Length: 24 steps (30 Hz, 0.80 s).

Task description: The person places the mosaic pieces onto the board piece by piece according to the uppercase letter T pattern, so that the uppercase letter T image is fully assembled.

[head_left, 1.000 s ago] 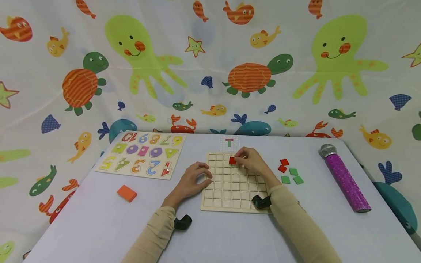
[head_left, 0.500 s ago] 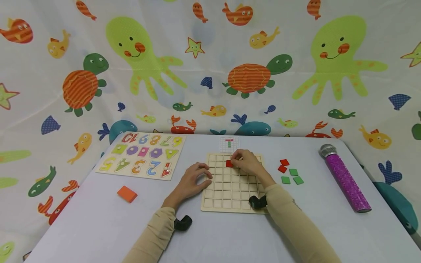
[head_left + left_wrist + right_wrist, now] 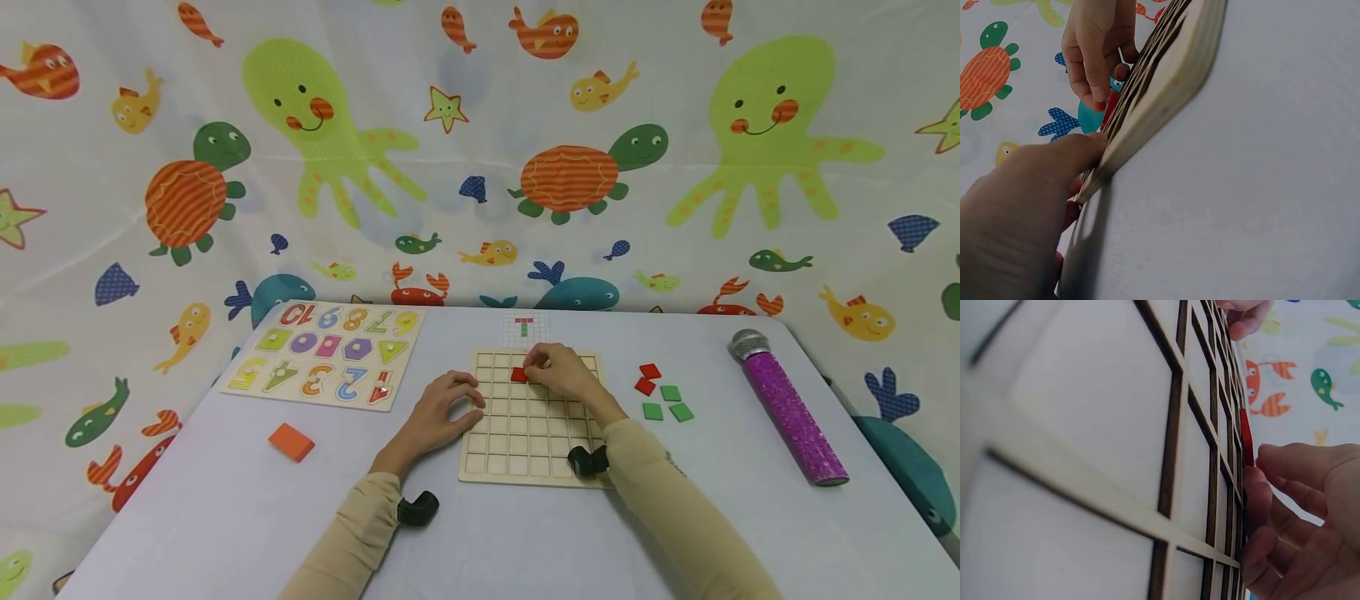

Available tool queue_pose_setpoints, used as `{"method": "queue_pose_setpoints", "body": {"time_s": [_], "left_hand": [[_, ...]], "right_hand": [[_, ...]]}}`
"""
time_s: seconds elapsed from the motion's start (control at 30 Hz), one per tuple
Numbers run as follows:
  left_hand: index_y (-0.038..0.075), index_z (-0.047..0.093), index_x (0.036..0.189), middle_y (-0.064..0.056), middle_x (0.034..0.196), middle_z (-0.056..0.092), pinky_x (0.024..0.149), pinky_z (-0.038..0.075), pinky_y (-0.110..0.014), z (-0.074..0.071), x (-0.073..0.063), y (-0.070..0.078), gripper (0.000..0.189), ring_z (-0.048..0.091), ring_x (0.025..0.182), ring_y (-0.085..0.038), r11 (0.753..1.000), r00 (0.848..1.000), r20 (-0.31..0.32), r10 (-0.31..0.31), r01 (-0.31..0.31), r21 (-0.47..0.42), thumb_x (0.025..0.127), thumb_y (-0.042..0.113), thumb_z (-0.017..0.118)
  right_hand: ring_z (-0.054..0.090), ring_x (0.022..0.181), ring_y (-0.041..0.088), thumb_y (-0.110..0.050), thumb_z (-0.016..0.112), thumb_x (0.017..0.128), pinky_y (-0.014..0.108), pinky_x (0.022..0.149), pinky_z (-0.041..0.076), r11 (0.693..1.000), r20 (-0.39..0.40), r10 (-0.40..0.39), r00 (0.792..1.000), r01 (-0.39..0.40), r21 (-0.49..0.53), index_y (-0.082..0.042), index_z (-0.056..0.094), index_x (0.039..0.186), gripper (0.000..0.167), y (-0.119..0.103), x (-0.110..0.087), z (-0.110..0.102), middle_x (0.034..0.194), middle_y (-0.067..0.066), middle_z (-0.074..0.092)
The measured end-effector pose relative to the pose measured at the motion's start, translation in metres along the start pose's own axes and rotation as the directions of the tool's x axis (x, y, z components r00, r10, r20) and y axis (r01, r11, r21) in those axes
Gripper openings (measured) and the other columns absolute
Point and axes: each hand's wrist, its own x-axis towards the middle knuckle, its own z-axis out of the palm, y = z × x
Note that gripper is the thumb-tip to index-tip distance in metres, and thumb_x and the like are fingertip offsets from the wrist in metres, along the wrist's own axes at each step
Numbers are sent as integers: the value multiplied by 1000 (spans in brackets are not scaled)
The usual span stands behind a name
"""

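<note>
A wooden grid board (image 3: pixel 495 462) lies on the table before the person. Over its upper middle, the right hand (image 3: pixel 564 372) pinches a small red square tile (image 3: pixel 518 375) by its right side, close to the cells. The same red tile (image 3: pixel 1247 436) shows at the thumb and fingertips in the right wrist view, low against the ridges. Relaxed fingers of the left hand (image 3: pixel 441 410) rest at the board's left edge, the thumb touching it. In the left wrist view that hand (image 3: pixel 1029 187) lies along the board's rim (image 3: pixel 1166 103).
Right of the board lie red tiles (image 3: pixel 649 371) and several green tiles (image 3: pixel 652 412). A printed pattern card (image 3: pixel 510 337) sits behind it. A purple microphone (image 3: pixel 791 412) stands far right, a number puzzle (image 3: pixel 300 390) back left, and an orange block (image 3: pixel 291 442) nearer.
The right hand has brought the red tile slightly left and toward the person, down over the grid. The left hand stays where it was at the board's edge.
</note>
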Motion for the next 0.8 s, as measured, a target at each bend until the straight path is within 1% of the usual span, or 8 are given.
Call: {"method": "queue_pose_setpoints", "body": {"time_s": [0.23,0.43,0.6,0.7,0.8], "left_hand": [[21,65,90,-4,119,57,102,37,-50,1,0,-1,7,50,118,-23,1000,1000,-12,13,-13,10,85,24,70],[22,65,90,-4,119,57,102,38,-48,3,1,-3,6,50,118,-21,1000,1000,-3,13,-13,10,86,26,69],[22,65,90,-5,118,57,100,39,-49,4,1,-5,7,51,116,-22,999,999,-14,39,-39,14,86,25,69],[22,66,90,-4,118,57,101,39,-49,4,1,-6,7,51,117,-21,999,999,-14,38,-37,18,86,25,69],[22,66,90,-3,118,57,101,39,-48,4,0,-6,7,51,117,-20,999,1000,-10,29,-29,24,86,26,69]], "right_hand": [[50,69,15,-19,65,88,26,60,40,999,23,19,1000,-18,-39,-10,64,96,12,-4,0,1,83,3,59],[52,71,16,-19,64,90,26,62,42,997,25,0,1000,2,-83,-12,64,99,12,-4,0,2,88,4,63],[53,72,16,-20,62,91,27,63,42,994,35,-2,999,6,-112,-14,63,104,14,-5,0,2,89,5,64],[53,73,17,-20,61,92,27,64,43,994,34,-10,999,14,-105,-13,63,105,15,-5,-1,2,90,5,64],[56,76,17,-21,59,93,28,66,46,998,21,-32,999,33,-49,-12,64,105,16,-1,-2,0,93,6,64]]}}
